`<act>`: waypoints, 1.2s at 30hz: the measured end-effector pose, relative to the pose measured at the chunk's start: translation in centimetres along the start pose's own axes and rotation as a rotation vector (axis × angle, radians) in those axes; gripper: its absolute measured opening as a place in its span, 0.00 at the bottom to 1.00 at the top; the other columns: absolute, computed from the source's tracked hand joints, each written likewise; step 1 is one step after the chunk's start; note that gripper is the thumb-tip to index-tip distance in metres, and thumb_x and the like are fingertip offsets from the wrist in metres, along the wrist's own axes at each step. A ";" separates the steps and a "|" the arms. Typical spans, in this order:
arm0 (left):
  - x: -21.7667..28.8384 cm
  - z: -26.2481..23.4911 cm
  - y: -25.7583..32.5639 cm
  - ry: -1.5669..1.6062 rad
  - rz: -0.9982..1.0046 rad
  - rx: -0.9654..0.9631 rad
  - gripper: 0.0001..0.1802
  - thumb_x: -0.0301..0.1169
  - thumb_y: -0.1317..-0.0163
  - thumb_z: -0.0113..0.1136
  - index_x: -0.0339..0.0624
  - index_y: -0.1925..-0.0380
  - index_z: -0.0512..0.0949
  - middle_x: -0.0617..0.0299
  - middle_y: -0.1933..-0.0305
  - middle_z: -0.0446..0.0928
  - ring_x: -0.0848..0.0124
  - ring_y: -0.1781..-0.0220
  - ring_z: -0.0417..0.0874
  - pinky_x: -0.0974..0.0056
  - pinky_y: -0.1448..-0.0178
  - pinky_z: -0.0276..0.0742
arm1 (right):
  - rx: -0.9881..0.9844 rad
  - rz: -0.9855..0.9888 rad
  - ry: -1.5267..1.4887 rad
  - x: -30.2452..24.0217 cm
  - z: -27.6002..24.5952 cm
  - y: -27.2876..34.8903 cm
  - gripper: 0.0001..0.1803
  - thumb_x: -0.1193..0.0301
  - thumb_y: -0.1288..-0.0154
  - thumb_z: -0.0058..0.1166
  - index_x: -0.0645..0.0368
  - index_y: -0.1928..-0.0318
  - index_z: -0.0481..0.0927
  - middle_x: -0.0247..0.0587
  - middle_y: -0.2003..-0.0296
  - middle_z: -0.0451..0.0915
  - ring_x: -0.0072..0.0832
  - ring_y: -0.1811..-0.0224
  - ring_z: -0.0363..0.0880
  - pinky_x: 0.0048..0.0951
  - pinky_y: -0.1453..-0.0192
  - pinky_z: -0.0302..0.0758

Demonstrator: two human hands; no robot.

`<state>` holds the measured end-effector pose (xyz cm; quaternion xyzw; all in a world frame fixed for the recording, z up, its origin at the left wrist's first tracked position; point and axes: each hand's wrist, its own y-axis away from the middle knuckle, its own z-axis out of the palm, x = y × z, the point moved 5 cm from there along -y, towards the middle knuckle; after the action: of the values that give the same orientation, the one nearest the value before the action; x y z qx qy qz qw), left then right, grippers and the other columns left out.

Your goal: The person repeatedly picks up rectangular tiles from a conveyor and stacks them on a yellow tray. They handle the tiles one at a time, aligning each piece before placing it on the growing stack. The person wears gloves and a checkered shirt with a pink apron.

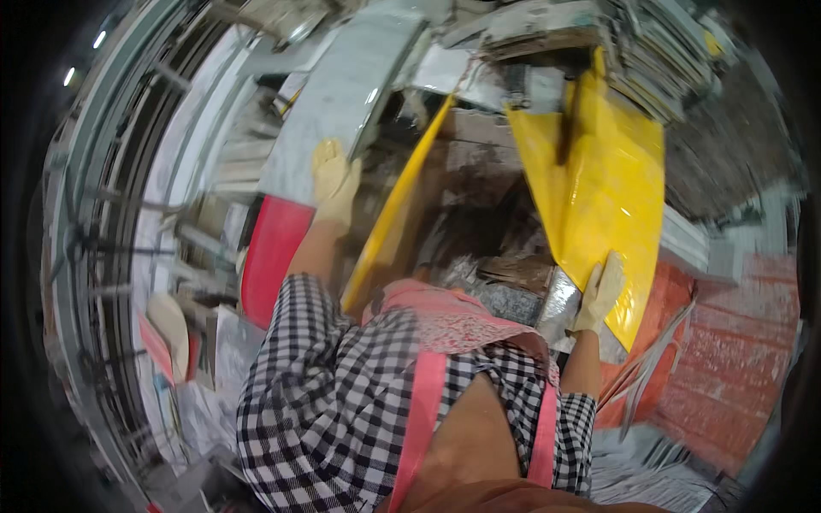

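Note:
My left hand point(333, 182), in a pale cream glove, rests at the lower right edge of a long light-grey slab point(329, 94). Its fingers are stretched out over the slab and slightly blurred. A red panel point(275, 261) shows below the slab, beside my left forearm. My right hand point(602, 292), gloved alike, lies with straight fingers against the lower left part of a glossy yellow sheet point(611, 192). That sheet is folded and hangs at a slant. A narrow yellow strip point(402, 201) runs diagonally between my hands; whether it joins the sheet I cannot tell.
Stacked thin boards point(658, 60) lie at the far right. Metal racking point(94, 205) curves along the left. An orange-red surface point(727, 350) and loose pale straps point(654, 359) are at the right. Broken brown board pieces point(522, 272) lie in front of my body.

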<state>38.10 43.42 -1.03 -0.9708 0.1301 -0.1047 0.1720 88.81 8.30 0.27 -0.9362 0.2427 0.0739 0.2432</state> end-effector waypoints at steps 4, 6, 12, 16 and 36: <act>-0.5 0.6 -0.1 -0.070 -0.036 0.036 0.35 0.46 0.33 0.59 0.30 0.34 0.71 0.41 0.29 0.72 0.47 0.26 0.69 0.49 0.20 0.57 | -0.048 -0.028 0.054 0.2 0.2 -0.2 0.26 0.64 0.21 0.48 0.66 0.31 0.73 0.60 0.33 0.74 0.54 0.28 0.68 0.50 0.23 0.59; -1.4 0.7 -0.2 -0.042 -0.004 0.055 0.31 0.43 0.34 0.60 0.32 0.37 0.75 0.42 0.34 0.76 0.47 0.30 0.72 0.50 0.22 0.62 | -0.049 -0.029 0.016 0.2 0.2 -0.1 0.25 0.63 0.20 0.45 0.66 0.31 0.73 0.60 0.32 0.73 0.55 0.28 0.68 0.50 0.23 0.58; -13.9 -2.3 -2.0 -0.046 -0.227 0.160 0.25 0.41 0.44 0.69 0.36 0.52 0.80 0.44 0.46 0.80 0.47 0.41 0.79 0.50 0.35 0.74 | -0.085 -0.013 0.048 0.3 0.6 0.0 0.26 0.62 0.18 0.42 0.64 0.29 0.71 0.57 0.30 0.71 0.51 0.24 0.65 0.51 0.20 0.53; -22.0 -1.4 -2.0 0.422 -0.653 -0.390 0.45 0.48 0.47 0.74 0.31 0.34 0.73 0.40 0.38 0.79 0.52 0.36 0.80 0.55 0.32 0.73 | -0.077 0.019 0.075 0.3 0.6 0.1 0.26 0.61 0.18 0.42 0.63 0.28 0.71 0.55 0.29 0.71 0.49 0.24 0.64 0.50 0.19 0.51; -14.1 -15.8 -6.1 0.768 -0.605 -0.616 0.17 0.30 0.31 0.63 0.32 0.46 0.81 0.57 0.53 0.84 0.70 0.53 0.83 0.65 0.47 0.79 | 0.048 0.060 -0.031 -2.4 -0.2 0.1 0.24 0.66 0.25 0.53 0.62 0.33 0.74 0.53 0.33 0.75 0.46 0.28 0.70 0.50 0.23 0.59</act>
<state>22.21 48.17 13.44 -0.8626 -0.0755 -0.4513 -0.2156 86.68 9.11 1.05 -0.9212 0.2684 0.0900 0.2671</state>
